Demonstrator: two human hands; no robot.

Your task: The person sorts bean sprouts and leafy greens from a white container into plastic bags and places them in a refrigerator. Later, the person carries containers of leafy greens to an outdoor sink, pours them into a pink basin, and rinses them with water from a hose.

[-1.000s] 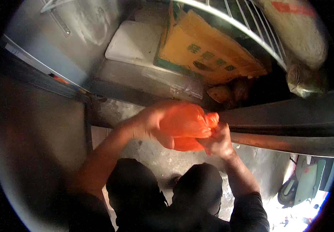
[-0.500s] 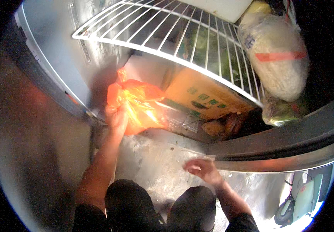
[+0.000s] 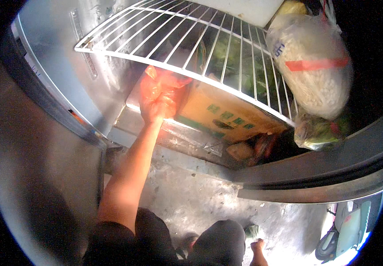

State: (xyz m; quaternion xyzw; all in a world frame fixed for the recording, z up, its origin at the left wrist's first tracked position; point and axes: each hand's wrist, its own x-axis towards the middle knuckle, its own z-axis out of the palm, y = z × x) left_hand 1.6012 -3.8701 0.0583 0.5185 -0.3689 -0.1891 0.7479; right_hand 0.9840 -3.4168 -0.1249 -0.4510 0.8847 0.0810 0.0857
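Note:
My left hand (image 3: 152,111) grips an orange plastic bag (image 3: 165,86) and holds it inside the open fridge, just under the white wire shelf (image 3: 165,40). The bag is pressed against the left end of a yellow-brown cardboard box (image 3: 220,113) lying on the fridge bottom. My right hand (image 3: 257,246) hangs low by my knee at the bottom edge, small and dim, touching nothing I can make out.
On the wire shelf sits a big clear bag of pale pieces with a red band (image 3: 311,66); below it is a bag of greens (image 3: 318,131). The fridge's metal door (image 3: 315,177) stands open at right. Bare concrete floor (image 3: 191,199) lies below, with a parked scooter (image 3: 347,226) at lower right.
My left hand has carried the orange bag up and into the fridge under the shelf. My right hand let go of the bag and dropped to my knee.

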